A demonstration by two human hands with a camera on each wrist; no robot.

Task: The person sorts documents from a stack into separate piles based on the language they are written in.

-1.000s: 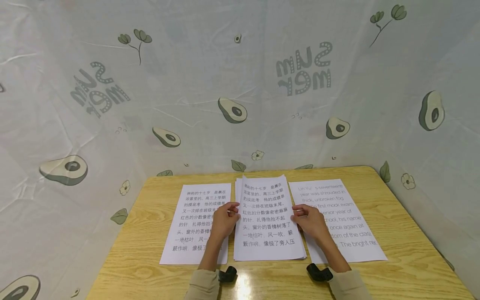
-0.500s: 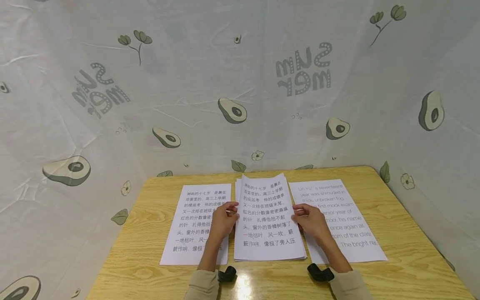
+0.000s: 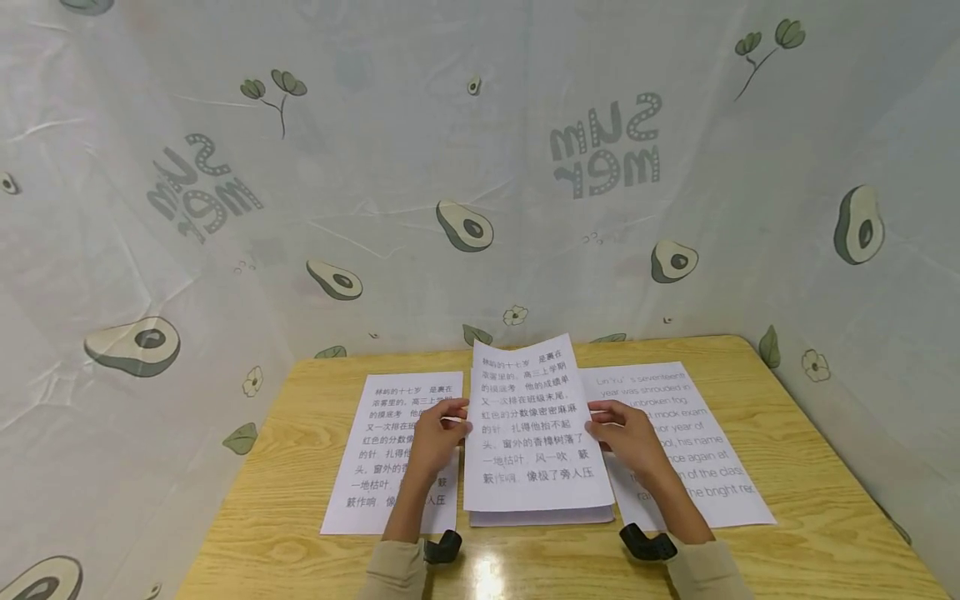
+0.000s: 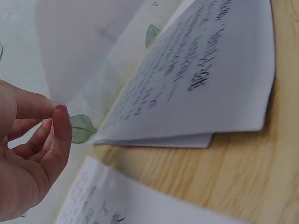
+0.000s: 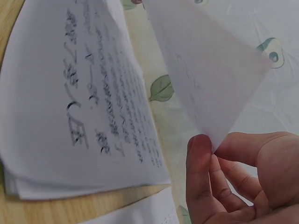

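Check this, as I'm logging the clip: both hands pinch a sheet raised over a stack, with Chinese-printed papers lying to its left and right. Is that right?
One thing is off: the paper on the right bears English text, as the head view shows. The rest stands: left hand and right hand pinch the sheet above the stack.
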